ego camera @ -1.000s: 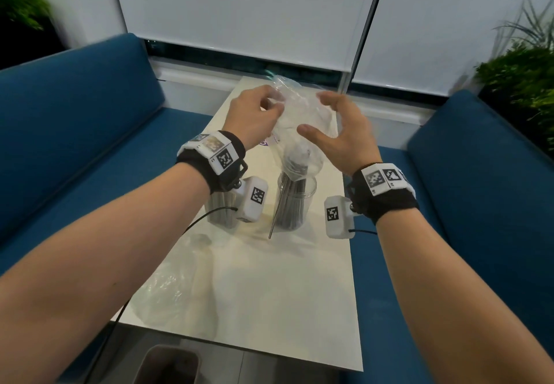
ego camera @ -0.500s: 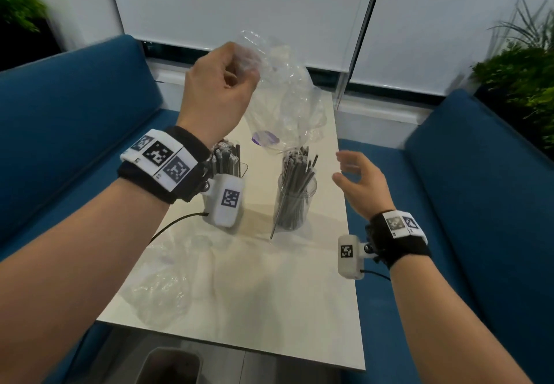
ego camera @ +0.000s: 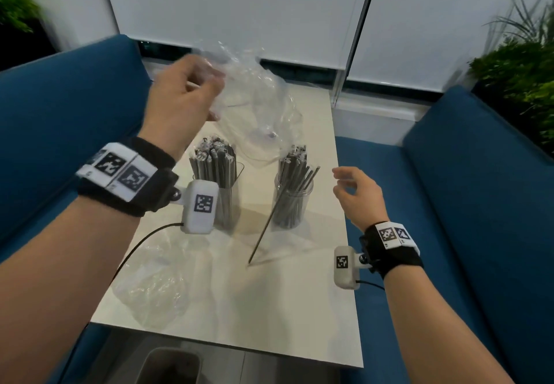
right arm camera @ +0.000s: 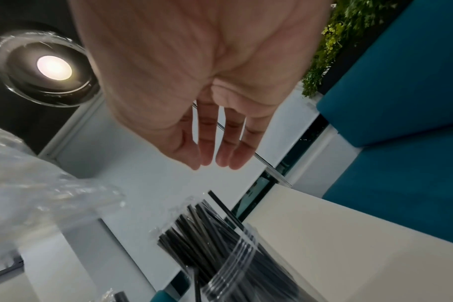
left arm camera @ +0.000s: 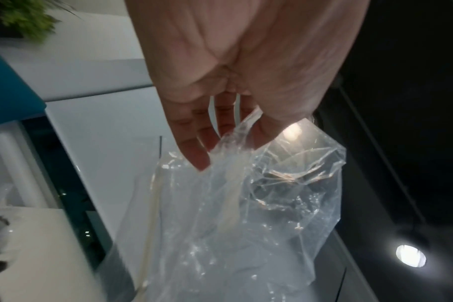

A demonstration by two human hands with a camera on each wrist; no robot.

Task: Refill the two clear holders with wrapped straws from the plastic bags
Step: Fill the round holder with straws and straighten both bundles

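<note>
My left hand [ego camera: 192, 96] [left arm camera: 220, 130] pinches the top of a clear plastic bag [ego camera: 257, 108] [left arm camera: 233, 214] and holds it up above the two holders; the bag looks empty. The left clear holder [ego camera: 218, 186] is packed with dark wrapped straws. To its right, the other clear holder [ego camera: 292, 198] [right arm camera: 246, 271] holds a looser bunch. One straw [ego camera: 266, 228] leans out of it with its tip on the white table [ego camera: 284, 293]. My right hand [ego camera: 356, 192] [right arm camera: 215, 143] hovers beside the right holder, fingers relaxed and holding nothing.
A second crumpled clear bag [ego camera: 156, 281] lies on the table's near left corner. Blue sofas [ego camera: 467, 192] flank the table on both sides. A grey bin [ego camera: 171, 365] stands below the table's near edge. Plants [ego camera: 521, 78] sit at the far right.
My left hand lifted the bag up off the right holder, leaving the straws in it. My right hand let go of the bag and dropped back to the right.
</note>
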